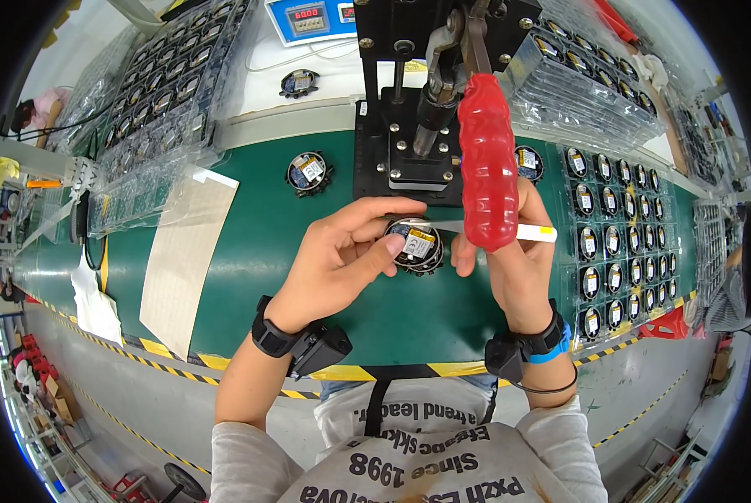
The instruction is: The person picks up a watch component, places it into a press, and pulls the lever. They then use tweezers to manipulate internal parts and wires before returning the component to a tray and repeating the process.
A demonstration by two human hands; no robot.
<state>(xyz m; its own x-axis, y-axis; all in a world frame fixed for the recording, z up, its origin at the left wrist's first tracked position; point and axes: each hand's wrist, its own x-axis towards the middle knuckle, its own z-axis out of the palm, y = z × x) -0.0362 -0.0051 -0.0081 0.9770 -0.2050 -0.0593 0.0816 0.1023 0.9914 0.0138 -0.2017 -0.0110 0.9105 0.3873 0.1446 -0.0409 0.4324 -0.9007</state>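
Observation:
My left hand grips a round black electronic module by its rim, thumb on top. A silver battery with a yellow strip lies in the module's middle. My right hand is closed around a slim tool with a white, yellow-banded handle. The tool's thin metal tip reaches the module's upper edge; whether it touches I cannot tell. A red lever grip of the black press hides part of the tool and of my right fingers. The press base stands just beyond the module.
Similar modules lie left and right of the press, and another behind. Clear trays of modules stand at right, with stacked trays at far left. A pale strip and blue control box are also there.

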